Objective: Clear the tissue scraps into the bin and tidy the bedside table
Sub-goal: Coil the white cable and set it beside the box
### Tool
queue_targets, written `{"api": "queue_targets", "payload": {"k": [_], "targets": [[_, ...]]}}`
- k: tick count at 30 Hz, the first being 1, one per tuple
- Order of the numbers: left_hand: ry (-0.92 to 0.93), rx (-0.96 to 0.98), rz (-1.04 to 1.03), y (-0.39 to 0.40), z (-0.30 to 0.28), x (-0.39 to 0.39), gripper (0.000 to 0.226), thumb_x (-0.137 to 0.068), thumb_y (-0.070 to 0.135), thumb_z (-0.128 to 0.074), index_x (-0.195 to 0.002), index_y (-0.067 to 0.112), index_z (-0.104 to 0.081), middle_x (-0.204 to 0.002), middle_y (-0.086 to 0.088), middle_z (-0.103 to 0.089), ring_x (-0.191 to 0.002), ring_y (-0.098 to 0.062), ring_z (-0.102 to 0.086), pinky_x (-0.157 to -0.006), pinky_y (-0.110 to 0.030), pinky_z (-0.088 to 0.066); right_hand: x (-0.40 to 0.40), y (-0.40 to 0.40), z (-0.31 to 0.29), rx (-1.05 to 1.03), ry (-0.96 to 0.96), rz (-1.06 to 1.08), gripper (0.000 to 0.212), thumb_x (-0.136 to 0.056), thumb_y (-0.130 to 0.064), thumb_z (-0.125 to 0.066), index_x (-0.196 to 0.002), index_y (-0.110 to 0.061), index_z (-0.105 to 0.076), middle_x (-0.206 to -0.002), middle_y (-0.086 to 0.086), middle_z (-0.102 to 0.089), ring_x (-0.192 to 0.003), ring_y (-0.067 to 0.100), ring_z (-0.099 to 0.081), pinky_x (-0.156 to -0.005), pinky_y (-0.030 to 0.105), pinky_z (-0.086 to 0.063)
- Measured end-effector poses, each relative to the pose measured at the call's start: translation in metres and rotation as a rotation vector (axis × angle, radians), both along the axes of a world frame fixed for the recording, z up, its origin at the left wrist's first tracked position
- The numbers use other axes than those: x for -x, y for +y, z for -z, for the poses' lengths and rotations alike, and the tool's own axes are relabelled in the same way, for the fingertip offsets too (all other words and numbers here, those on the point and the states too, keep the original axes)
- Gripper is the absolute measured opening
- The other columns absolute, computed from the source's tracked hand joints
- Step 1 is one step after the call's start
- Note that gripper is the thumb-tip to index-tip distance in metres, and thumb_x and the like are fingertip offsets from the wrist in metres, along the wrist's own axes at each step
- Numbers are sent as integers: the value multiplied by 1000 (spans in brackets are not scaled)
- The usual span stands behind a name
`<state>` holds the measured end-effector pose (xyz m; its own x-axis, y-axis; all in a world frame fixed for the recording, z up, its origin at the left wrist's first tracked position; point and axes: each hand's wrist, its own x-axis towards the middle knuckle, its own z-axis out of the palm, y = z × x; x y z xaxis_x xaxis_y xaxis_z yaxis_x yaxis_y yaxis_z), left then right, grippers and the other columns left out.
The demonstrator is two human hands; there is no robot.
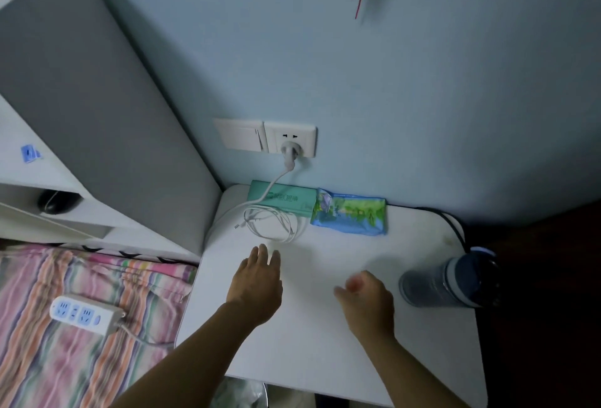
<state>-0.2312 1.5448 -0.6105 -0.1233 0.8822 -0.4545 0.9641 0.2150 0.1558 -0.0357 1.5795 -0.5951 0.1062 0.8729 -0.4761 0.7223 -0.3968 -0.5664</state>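
Observation:
The white bedside table (pixel 318 342) stands against the blue wall. My left hand (pixel 255 284) is flat over the table's left middle, fingers stretched and empty, just short of a coiled white cable (pixel 276 220). My right hand (pixel 367 300) hovers over the right middle with fingers loosely curled; it is blurred and nothing shows in it. At the back lie a green box (pixel 286 201) and a blue-green tissue pack (pixel 349 215). A dark bottle (pixel 448 280) lies on its side at the right edge. No tissue scraps show on the tabletop. A bin with a clear liner (pixel 240 394) peeks out below the table's front edge.
A wall socket (pixel 292 140) holds the plug of a white cord that runs down off the table's left side. A white power strip (pixel 86 313) lies on the striped bedding at the left. A grey headboard (pixel 81 82) rises beside the table. A black cable (pixel 455 225) trails at the back right.

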Motion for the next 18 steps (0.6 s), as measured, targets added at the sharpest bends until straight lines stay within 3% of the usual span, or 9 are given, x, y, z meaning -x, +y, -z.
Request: {"api": "queue_targets", "payload": {"k": [2,4,6,8,11,14,18], "targets": [[-9,0,8,-6,1,-3,64,-96,30,-45,-149,10,-16,-158,-20,-17,-147,-33,-14,-118,-42,-23,-26,-18,3,26,-46,166,25,-74,-21,-75,-72,-16,-51,-68,2,-59,-57,14,-53,-48,22,-37],[-25,9,2,-12,2,-7,71,-94,35,-51,-150,14,-13,-159,-18,-16,-147,-33,-14,-117,-42,-24,-50,-31,5,41,-72,320,32,-72,-20,-79,-76,-13,-48,-77,8,-59,-64,25,-55,-56,30,-47],[-55,39,-7,-18,5,-11,84,-89,42,-59,-151,23,-5,-161,-15,-10,-148,-34,-10,-117,-45,-22,-70,-34,7,16,-74,455,47,-67,-19,-85,-94,-6,-49,-97,17,-60,-80,34,-59,-71,42,-53],[-83,89,4,-22,8,-18,97,-84,45,-66,-150,34,5,-162,-13,2,-147,-38,0,-117,-53,-19,-85,-32,9,-41,-33,538,77,-62,-16,-90,-121,-5,-43,-117,26,-56,-97,41,-60,-83,51,-54],[-95,149,17,-26,15,-28,109,-78,38,-74,-147,42,11,-161,-9,14,-145,-43,9,-112,-63,-21,-99,-23,10,-155,39,543,103,-58,-19,-93,-140,-17,-31,-133,22,-51,-113,39,-57,-94,49,-48],[-98,207,15,-30,22,-37,112,-76,34,-77,-148,41,8,-161,-7,17,-145,-44,8,-107,-59,-38,-104,-10,10,-274,103,560,96,-58,-20,-93,-137,-24,-38,-136,12,-54,-120,33,-55,-98,50,-48],[-7,241,30,-36,26,-53,111,-77,33,-76,-150,33,8,-160,-14,17,-143,-48,7,-101,-52,-46,-100,3,10,-341,106,630,81,-58,-20,-92,-128,-14,-52,-124,12,-66,-112,32,-63,-95,49,-52]]}}
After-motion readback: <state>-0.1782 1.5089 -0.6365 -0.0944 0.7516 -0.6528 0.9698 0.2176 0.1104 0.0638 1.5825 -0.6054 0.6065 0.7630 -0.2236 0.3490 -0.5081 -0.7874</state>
